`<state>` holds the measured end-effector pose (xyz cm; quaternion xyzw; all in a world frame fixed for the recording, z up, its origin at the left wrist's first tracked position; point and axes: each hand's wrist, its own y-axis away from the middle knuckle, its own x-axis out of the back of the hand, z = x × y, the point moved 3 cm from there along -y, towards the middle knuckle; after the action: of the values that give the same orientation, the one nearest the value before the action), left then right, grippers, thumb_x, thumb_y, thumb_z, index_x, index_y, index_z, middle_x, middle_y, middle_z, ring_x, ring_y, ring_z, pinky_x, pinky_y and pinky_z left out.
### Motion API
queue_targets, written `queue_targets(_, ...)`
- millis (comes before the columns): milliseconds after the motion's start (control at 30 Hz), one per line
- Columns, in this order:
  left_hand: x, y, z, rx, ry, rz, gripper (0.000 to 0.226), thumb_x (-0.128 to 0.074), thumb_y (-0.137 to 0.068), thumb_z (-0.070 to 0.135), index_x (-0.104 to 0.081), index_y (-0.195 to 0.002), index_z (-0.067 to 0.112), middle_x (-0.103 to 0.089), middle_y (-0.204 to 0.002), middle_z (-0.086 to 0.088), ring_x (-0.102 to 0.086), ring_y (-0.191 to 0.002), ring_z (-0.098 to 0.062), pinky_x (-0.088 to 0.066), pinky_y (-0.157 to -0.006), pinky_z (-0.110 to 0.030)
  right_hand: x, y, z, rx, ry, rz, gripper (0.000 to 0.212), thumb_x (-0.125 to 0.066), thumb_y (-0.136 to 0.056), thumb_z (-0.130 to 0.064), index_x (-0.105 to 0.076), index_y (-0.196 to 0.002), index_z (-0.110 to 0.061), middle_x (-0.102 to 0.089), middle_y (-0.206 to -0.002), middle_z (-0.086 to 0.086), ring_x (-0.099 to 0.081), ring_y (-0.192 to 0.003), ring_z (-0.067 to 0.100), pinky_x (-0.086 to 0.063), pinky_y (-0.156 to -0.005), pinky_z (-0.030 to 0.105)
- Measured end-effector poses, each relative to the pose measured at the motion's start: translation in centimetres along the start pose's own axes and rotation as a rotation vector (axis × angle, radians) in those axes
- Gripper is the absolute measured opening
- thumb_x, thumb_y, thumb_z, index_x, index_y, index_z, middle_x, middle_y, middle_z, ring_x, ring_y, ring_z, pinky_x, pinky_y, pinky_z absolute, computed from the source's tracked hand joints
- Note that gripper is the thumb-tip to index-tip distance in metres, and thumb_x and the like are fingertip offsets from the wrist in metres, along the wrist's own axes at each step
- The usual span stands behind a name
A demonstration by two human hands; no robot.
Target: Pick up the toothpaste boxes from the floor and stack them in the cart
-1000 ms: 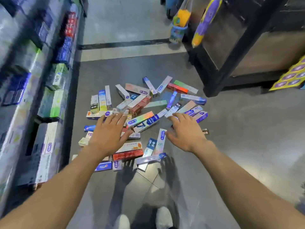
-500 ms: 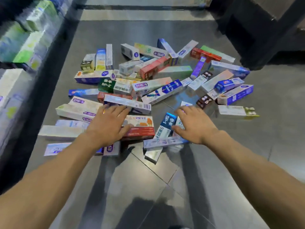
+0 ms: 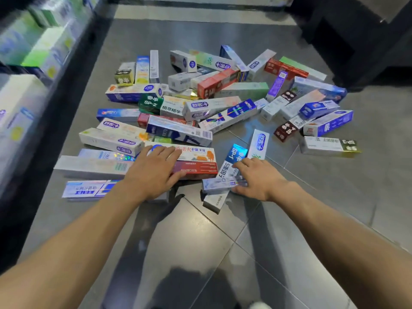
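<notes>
Several toothpaste boxes lie in a loose pile on the grey tiled floor. My left hand rests flat, fingers spread, on a white and orange box and the red box beside it, at the pile's near edge. My right hand reaches over a blue SP-1 box. Its thumb and fingers pinch the right end of a silvery holographic box. No cart is in view.
Store shelves stocked with boxed goods run along the left, blurred. A dark display unit stands at the back right. Bare floor tiles lie between me and the pile, and on the right.
The view has dropped closer to the pile. My left hand has slid onto the white and orange box. My right thumb has come under the end of the silvery box.
</notes>
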<state>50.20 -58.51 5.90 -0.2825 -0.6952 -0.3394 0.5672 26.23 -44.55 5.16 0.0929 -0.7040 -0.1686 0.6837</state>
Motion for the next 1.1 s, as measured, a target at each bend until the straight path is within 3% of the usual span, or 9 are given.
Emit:
queue_targets(100, -1.1, 0.3, -0.5, 0.019, 0.022, 0.007, 0.073, -0.022, -0.097, 0.065, -0.032, -0.154, 0.020, -0.041, -0.157, -0.002, -0.039, -0.142, -0.023, -0.022, -0.119, -0.051, -1.6, -0.9, 0.2, -0.005, -0.002, -0.025, 0.071, -0.054, -0.089, -0.066, -0.041, -0.143, -0.022, -0.053, -0.137, 0.008, -0.052, -0.123, 0.030, -0.040, -0.107, 0.043)
queue_targets(300, -2.7, 0.7, -1.3, 0.020, 0.014, -0.027, 0.069, -0.031, -0.099, 0.065, -0.031, -0.152, 0.020, -0.045, -0.153, -0.002, -0.040, -0.140, -0.021, -0.024, -0.121, -0.051, -3.7, -2.1, 0.0, -0.050, -0.032, -0.063, 0.046, -0.058, -0.094, -0.056, -0.051, -0.127, -0.024, -0.059, -0.126, 0.004, -0.053, -0.115, 0.026, -0.047, -0.097, 0.045)
queue_targets(533, -3.6, -1.2, 0.2, -0.022, 0.017, -0.017, 0.070, -0.053, -0.093, 0.064, -0.036, -0.146, 0.021, -0.047, -0.147, -0.005, -0.044, -0.133, -0.025, -0.036, -0.109, -0.045, -3.9, -2.2, 0.4, -0.115, -0.196, -0.012, 0.041, -0.051, -0.096, -0.059, -0.047, -0.118, -0.025, -0.059, -0.116, 0.005, -0.058, -0.103, 0.026, -0.051, -0.079, 0.042)
queue_targets(733, -3.9, -2.8, 2.6, 0.017, 0.001, 0.006, 0.068, -0.064, -0.090, 0.055, -0.039, -0.141, 0.018, -0.048, -0.139, -0.010, -0.044, -0.127, -0.027, -0.040, -0.103, -0.043, -4.1, -0.5, 2.1, -0.290, -0.670, 0.107, 0.028, -0.055, -0.097, -0.053, -0.044, -0.101, -0.029, -0.058, -0.103, -0.001, -0.057, -0.089, 0.023, -0.044, -0.069, 0.038)
queue_targets(800, -4.0, -3.2, 3.1, 0.038, 0.036, -0.002, 0.064, -0.065, -0.091, 0.052, -0.040, -0.139, 0.017, -0.049, -0.138, -0.010, -0.046, -0.127, -0.026, -0.043, -0.102, -0.042, -4.0, -0.2, 2.6, -0.342, -0.837, 0.164, 0.025, -0.058, -0.097, -0.049, -0.049, -0.105, -0.027, -0.062, -0.103, -0.002, -0.060, -0.088, 0.021, -0.044, -0.068, 0.036)
queue_targets(900, -3.7, -3.7, 3.1, 0.074, 0.151, -0.027, 0.062, -0.066, -0.091, 0.052, -0.041, -0.136, 0.017, -0.053, -0.136, -0.008, -0.052, -0.122, -0.024, -0.047, -0.098, -0.039, -4.0, -0.1, 2.9, -0.391, -1.060, 0.219, 0.022, -0.060, -0.097, -0.044, -0.053, -0.108, -0.026, -0.066, -0.100, -0.005, -0.064, -0.085, 0.015, -0.049, -0.071, 0.033)
queue_targets(967, -3.0, -3.7, 2.9, 0.093, 0.261, -0.037, 0.060, -0.065, -0.091, 0.054, -0.040, -0.131, 0.018, -0.058, -0.131, -0.007, -0.058, -0.115, -0.023, -0.049, -0.090, -0.038, -3.7, -0.2, 2.7, -0.418, -1.248, 0.237, 0.020, -0.061, -0.098, -0.041, -0.057, -0.104, -0.023, -0.069, -0.088, -0.006, -0.065, -0.071, 0.011, -0.051, -0.064, 0.028)
queue_targets(1033, -2.0, -3.4, 2.7, 0.165, 0.475, -0.036, 0.055, -0.063, -0.090, 0.060, -0.039, -0.121, 0.021, -0.063, -0.120, -0.003, -0.063, -0.104, -0.023, -0.049, -0.078, -0.037, -2.8, -0.4, 2.1, -0.438, -1.441, 0.240, 0.019, -0.062, -0.099, -0.035, -0.059, -0.103, -0.017, -0.071, -0.073, -0.005, -0.065, -0.059, 0.011, -0.051, -0.055, 0.025)
queue_targets(1100, -0.5, -2.8, 2.8, 0.277, 0.819, -0.045, 0.055, -0.062, -0.087, 0.067, -0.038, -0.113, 0.026, -0.064, -0.108, 0.005, -0.065, -0.093, -0.017, -0.050, -0.073, -0.036, -1.2, -0.6, 1.4, -0.477, -1.595, 0.245, 0.016, -0.062, -0.100, -0.030, -0.060, -0.102, -0.015, -0.071, -0.073, -0.001, -0.067, -0.058, 0.013, -0.053, -0.059, 0.032)
